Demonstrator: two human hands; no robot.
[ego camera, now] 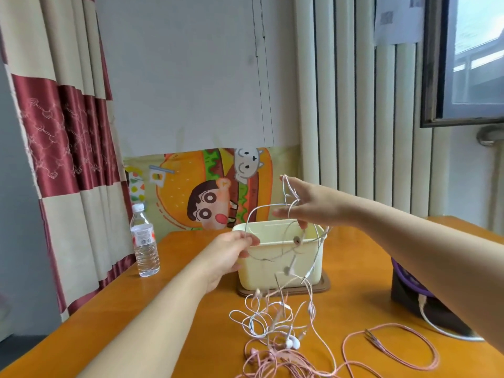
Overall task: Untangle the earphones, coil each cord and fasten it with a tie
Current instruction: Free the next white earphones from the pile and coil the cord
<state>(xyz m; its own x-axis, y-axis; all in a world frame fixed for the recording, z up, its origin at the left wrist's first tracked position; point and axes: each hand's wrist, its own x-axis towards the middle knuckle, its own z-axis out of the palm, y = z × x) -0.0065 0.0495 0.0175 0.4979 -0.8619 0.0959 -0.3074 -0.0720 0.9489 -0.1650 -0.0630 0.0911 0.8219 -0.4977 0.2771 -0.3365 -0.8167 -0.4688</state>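
Note:
A tangle of pink and white earphone cords (275,331) lies on the orange table (191,309), with white earbuds (292,342) in its middle. One whitish cord (256,210) is lifted above the cream bin. My left hand (231,255) pinches that cord at the bin's left rim. My right hand (308,204) is raised higher, fingers spread, with the cord looped over them. Earbuds (296,239) dangle from the lifted cord. A few thin ties (375,341) lie on the table at the right.
A cream plastic bin (278,260) stands on a brown lid (283,289) mid-table. A water bottle (144,241) stands at the left edge beside a red and cream curtain. A dark device with a purple ring (414,285) and white cable sits at the right.

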